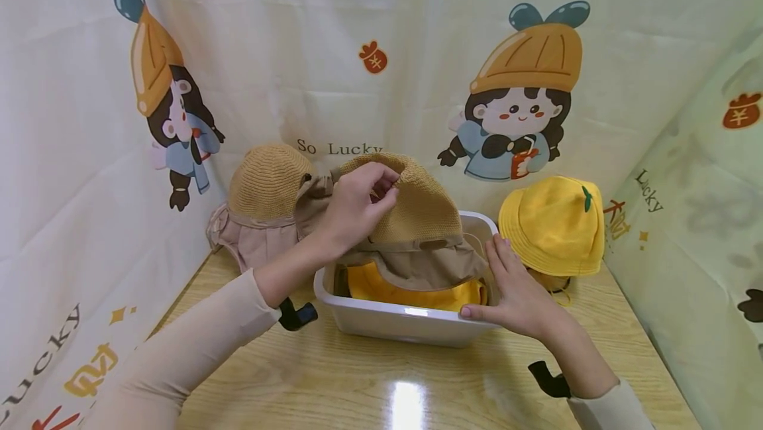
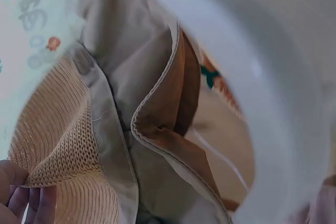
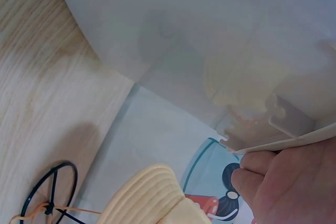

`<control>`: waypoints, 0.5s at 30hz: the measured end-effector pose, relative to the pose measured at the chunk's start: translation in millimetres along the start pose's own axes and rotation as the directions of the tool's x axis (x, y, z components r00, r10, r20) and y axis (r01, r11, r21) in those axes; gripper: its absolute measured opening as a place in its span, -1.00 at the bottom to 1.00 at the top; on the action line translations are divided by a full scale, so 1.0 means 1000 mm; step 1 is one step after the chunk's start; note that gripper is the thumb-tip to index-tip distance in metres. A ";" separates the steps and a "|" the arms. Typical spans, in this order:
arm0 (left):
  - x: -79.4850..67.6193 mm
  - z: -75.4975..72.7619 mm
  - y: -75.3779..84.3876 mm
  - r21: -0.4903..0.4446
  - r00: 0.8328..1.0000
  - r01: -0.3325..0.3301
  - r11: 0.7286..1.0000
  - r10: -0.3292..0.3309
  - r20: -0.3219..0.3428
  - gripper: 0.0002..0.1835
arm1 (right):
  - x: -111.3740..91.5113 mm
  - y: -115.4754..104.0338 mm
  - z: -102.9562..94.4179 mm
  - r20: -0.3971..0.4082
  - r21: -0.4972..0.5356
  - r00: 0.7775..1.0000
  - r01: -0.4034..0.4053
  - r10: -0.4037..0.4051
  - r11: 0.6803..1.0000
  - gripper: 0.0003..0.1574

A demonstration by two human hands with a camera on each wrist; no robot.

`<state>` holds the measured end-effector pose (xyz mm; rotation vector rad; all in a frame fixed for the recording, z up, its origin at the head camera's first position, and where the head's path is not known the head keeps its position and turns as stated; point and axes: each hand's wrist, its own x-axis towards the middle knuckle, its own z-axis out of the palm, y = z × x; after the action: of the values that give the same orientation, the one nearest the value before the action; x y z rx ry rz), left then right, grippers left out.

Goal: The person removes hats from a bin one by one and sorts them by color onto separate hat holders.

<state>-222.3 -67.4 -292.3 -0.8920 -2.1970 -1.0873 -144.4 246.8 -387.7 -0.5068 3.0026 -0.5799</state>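
Observation:
My left hand [image 1: 360, 208] pinches the woven crown of a tan hat [image 1: 420, 208] with a brown fabric brim. That hat is tilted over a white plastic bin [image 1: 411, 325], its brim hanging into the opening. In the left wrist view, the fingertips [image 2: 16, 174] grip a fold of the weave [image 2: 68, 156]. Yellow fabric [image 1: 405, 291] lies inside the bin below the brim. My right hand [image 1: 518, 287] rests on the bin's front right corner, fingers extended along the side rim and thumb on the front rim.
A second tan woven hat [image 1: 271, 181] with a fabric brim stands left of the bin, against the hanging cloth. To the right, a yellow bucket hat [image 1: 554, 224] with a green sprout sits raised over a black wire stand [image 3: 50, 192]. Printed cloth [image 1: 411, 105] encloses the wooden table [image 1: 334, 390].

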 end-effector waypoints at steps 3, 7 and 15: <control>0.004 -0.011 -0.003 0.034 0.999 -0.001 0.999 0.003 -0.040 -0.89 | 0.001 -0.001 0.000 -0.003 -0.004 1.000 0.007 -0.007 1.000 0.64; 0.006 -0.024 -0.005 0.050 0.998 0.007 0.999 -0.004 -0.066 -0.89 | 0.001 -0.002 0.001 -0.007 -0.005 1.000 0.020 -0.020 1.000 0.61; 0.015 -0.052 -0.006 0.062 0.988 -0.027 0.998 0.036 -0.150 -0.90 | 0.001 -0.002 0.001 -0.005 -0.003 1.000 0.010 -0.010 1.000 0.59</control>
<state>-228.1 -108.6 -256.6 -0.7896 -2.0727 -1.0337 -144.4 244.1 -388.1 -0.5210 3.0076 -0.5786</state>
